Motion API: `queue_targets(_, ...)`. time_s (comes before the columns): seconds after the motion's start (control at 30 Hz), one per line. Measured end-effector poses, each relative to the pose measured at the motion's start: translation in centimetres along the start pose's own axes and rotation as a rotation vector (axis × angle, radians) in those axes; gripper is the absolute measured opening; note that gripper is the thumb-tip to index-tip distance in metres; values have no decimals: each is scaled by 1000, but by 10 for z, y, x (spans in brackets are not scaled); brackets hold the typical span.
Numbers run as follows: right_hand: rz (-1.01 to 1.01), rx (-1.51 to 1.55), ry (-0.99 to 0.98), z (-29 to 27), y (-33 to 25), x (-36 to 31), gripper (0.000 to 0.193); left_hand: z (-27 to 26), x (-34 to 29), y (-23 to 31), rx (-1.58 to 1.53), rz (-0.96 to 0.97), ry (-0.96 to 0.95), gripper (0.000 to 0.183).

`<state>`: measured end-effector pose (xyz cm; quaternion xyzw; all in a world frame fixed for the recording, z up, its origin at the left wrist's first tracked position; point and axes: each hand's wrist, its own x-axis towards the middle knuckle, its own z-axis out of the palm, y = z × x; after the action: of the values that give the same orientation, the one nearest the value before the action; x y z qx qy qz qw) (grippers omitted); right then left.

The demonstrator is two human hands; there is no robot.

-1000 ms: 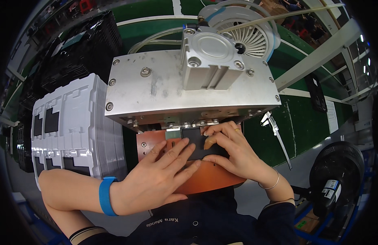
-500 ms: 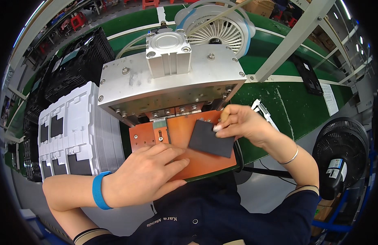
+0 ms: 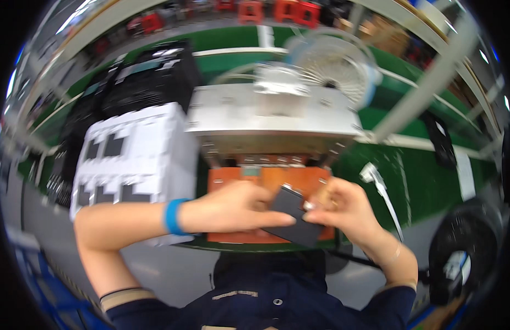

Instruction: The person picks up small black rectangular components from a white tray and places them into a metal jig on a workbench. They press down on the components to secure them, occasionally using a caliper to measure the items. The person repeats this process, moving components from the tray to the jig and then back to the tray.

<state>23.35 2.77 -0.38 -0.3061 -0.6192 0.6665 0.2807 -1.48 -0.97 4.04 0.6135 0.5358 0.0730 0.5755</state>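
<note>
My left hand (image 3: 241, 208) grips a flat dark grey rectangular piece (image 3: 292, 215), thumb on top and fingers mostly hidden behind it. Small silvery bits show along the piece's far edge. At its right edge is my right hand (image 3: 343, 206), thumb and fingers pinched together. A small white spot shows at those fingertips; blur hides whether they pinch the piece itself or something small on it. Below the hands lies an orange work plate (image 3: 222, 236), part of a press fixture with a silver metal top (image 3: 222, 113).
White trays (image 3: 150, 148) holding dark flat pieces are stacked at left, with black trays (image 3: 156, 82) behind. Beyond the press stands a white fan (image 3: 343, 66). A caliper-like tool (image 3: 373, 176) lies on the green bench at right, near a black fan (image 3: 464, 247).
My left hand has come off the orange plate and taken hold of the dark piece. The piece has turned and come nearer to me, with my right hand still at its edge. My view has shifted.
</note>
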Motion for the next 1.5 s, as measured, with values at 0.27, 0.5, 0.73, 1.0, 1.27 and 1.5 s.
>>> queue_targets(0.27,-53,68,111,9,-1,3,22,-67,-90,-56,-229,124,519,30)
queue_targets(0.5,-15,-209,-205,41,-4,28,16,-141,-111,-128,-424,-118,931,34)
queue_targets(0.73,-422,-618,-353,96,-41,79,17,-121,-136,-140,669,-19,1377,32)
queue_targets(1.0,-973,-778,-177,231,-12,218,28,-60,-180,-167,1032,224,1233,21)
queue_targets(1.27,-373,-1423,-50,321,-4,292,65,-69,-168,-189,980,204,1185,15)
queue_targets(1.5,-447,-813,32,329,-2,287,25,-76,-164,-180,1139,215,1205,22)
